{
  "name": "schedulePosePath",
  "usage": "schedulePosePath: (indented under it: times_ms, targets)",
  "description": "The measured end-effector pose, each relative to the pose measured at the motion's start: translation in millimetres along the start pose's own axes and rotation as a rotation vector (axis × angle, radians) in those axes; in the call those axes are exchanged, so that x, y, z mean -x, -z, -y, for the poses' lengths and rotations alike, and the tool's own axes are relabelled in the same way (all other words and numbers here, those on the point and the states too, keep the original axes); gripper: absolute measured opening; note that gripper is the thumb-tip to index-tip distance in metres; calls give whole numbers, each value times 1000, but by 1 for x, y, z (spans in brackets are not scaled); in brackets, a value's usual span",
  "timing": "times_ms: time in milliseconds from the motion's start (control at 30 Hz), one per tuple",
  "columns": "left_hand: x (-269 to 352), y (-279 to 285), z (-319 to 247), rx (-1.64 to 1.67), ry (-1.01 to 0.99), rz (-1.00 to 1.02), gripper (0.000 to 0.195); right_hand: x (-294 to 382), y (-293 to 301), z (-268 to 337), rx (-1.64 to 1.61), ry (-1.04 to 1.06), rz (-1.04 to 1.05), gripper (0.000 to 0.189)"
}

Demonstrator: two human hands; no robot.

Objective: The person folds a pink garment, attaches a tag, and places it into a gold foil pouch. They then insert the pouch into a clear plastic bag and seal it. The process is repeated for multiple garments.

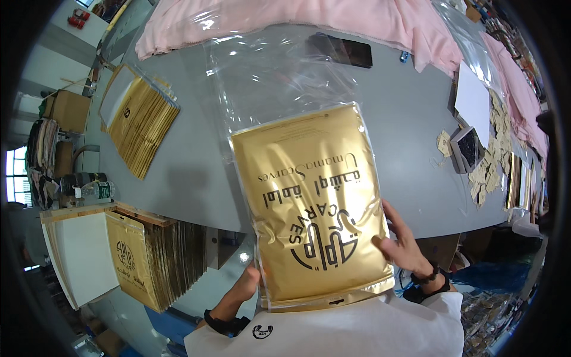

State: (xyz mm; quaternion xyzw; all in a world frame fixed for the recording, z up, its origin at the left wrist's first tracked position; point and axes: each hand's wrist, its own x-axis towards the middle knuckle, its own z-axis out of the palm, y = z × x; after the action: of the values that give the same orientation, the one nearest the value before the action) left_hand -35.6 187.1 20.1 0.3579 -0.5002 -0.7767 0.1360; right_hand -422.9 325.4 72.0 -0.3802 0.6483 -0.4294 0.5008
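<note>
A large gold foil pouch (308, 201) with dark printed writing, upside down in the view, is held up close to my chest, partly over the grey table's near edge. Its lower edge has a hang hole. A clear plastic bag (276, 80) stretches from the pouch's far end over the table. My left hand (245, 283) grips the pouch's left edge, its fingers hidden behind it. My right hand (399, 245) holds the right edge, thumb on the front face and fingers behind.
A stack of gold pouches (145, 120) lies at the table's left. Below it, a wooden-framed box (82, 259) holds many upright gold pouches. Pink fabric (290, 11) covers the far side near a black phone (352, 52). Tags (488, 165), a small box (465, 149) and white card (473, 100) lie right.
</note>
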Motion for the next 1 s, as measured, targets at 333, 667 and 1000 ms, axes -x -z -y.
schedulePosePath:
  times_ms: [333,667,1000]
  targets:
    - [-16,-23,-42,22,-38,-334,62,-62,-30,12,-230,59,-91,72]
    - [-16,-32,-44,205,-107,-241,69,-28,-53,-7,-281,124,-97,65]
    - [-11,-38,-36,446,61,-299,60,9,-85,9,1115,904,-139,76]
